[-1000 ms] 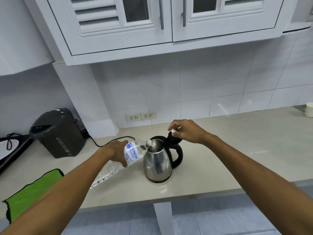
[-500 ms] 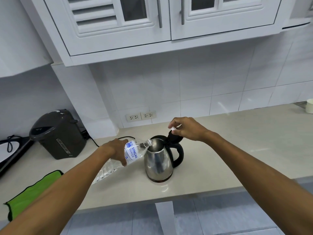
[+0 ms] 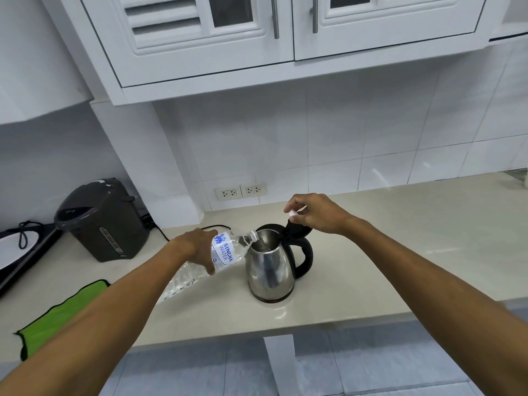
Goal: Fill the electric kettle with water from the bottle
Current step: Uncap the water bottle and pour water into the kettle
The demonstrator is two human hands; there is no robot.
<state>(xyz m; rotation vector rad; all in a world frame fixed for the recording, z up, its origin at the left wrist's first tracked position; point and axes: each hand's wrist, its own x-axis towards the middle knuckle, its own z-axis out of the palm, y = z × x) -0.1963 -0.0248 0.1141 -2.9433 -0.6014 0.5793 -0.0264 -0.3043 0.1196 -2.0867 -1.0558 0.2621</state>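
A steel electric kettle (image 3: 270, 271) with a black handle stands on the beige counter (image 3: 400, 252). Its black lid (image 3: 297, 230) is tipped up. My right hand (image 3: 317, 212) holds that lid back and pinches a small white bottle cap (image 3: 292, 213). My left hand (image 3: 197, 248) grips a clear plastic water bottle (image 3: 221, 254) with a blue label. The bottle lies tilted, its mouth over the kettle's open rim, and water runs into the kettle.
A dark thermo pot (image 3: 101, 221) stands at the back left, its cord running along the wall. A green cloth (image 3: 60, 318) lies at the counter's front left. Wall sockets (image 3: 241, 191) sit behind the kettle. White cabinets (image 3: 285, 30) hang overhead.
The hands, bottle and kettle keep the same pose. The bottle stays tilted at the kettle's rim; only the camera has shifted slightly.
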